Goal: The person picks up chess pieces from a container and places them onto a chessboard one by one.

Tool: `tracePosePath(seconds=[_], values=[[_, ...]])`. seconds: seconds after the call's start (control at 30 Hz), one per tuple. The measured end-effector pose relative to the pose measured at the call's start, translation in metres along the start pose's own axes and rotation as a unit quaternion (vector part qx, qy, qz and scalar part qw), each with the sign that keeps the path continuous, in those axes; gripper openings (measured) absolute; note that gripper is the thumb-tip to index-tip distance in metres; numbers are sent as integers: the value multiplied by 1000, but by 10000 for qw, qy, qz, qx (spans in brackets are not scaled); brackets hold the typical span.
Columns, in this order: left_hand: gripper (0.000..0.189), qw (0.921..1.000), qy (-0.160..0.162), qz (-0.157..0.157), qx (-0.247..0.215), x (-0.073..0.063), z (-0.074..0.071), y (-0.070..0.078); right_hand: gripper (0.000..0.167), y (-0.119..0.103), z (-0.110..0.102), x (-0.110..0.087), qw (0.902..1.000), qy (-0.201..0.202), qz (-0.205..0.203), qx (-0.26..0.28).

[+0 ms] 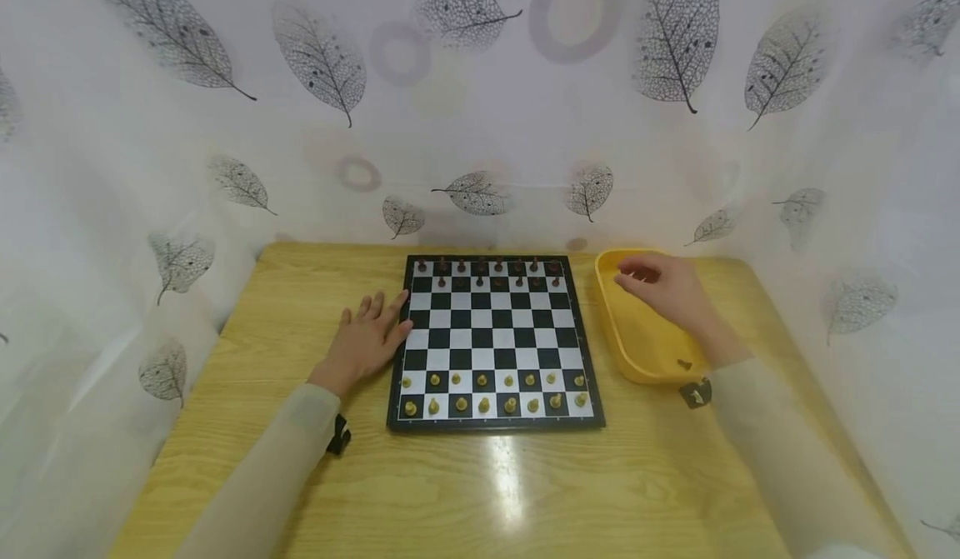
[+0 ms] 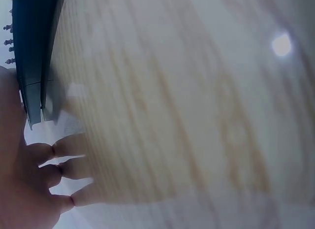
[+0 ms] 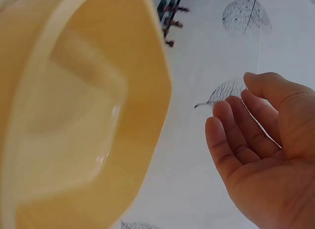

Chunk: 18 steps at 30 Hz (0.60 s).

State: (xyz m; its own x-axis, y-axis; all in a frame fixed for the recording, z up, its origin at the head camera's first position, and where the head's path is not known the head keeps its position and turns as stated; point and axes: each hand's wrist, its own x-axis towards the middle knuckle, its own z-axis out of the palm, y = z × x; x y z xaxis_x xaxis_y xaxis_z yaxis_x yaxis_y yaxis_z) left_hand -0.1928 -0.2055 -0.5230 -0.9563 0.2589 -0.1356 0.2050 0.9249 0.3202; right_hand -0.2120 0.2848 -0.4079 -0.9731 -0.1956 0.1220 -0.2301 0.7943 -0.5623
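A chessboard (image 1: pixel 491 338) lies on the table. Two rows of gold chess pieces (image 1: pixel 483 406) stand along its near side, and reddish-brown chess pieces (image 1: pixel 480 281) stand on the two far rows. My left hand (image 1: pixel 365 341) rests beside the board with spread fingers, its thumb and index finger touching the left edge. In the left wrist view the dark board side (image 2: pixel 34 37) rises beside that hand (image 2: pixel 24 179). Over the yellow tray (image 1: pixel 622 346) my right hand (image 1: pixel 667 288) hovers. The right wrist view shows this hand (image 3: pixel 266 140) with loosely bent fingers, holding nothing.
One small dark chess piece (image 1: pixel 684 364) lies in the near right corner of the yellow tray. The wooden table (image 1: pixel 420 492) extends around the board. A white leaf-print curtain (image 1: pixel 480 126) hangs behind the table and along both sides.
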Motion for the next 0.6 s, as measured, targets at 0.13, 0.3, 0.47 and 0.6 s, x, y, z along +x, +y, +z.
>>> tracePosePath(seconds=[0.13, 0.3, 0.47, 0.6], values=[[70, 10000, 27, 16, 9, 0, 0, 0, 33, 17, -11, -13, 9996, -204, 121, -139], [70, 10000, 45, 39, 18, 0, -1, 0, 34, 35, -18, -28, 9988, -332, 210, -300], [70, 10000, 53, 49, 7, 0, 0, 0, 36, 49, -18, -38, 9978, -372, 386, -391], [70, 10000, 75, 58, -13, -1, 0, 0, 37, 55, -19, -45, 9967, -480, 534, -376]])
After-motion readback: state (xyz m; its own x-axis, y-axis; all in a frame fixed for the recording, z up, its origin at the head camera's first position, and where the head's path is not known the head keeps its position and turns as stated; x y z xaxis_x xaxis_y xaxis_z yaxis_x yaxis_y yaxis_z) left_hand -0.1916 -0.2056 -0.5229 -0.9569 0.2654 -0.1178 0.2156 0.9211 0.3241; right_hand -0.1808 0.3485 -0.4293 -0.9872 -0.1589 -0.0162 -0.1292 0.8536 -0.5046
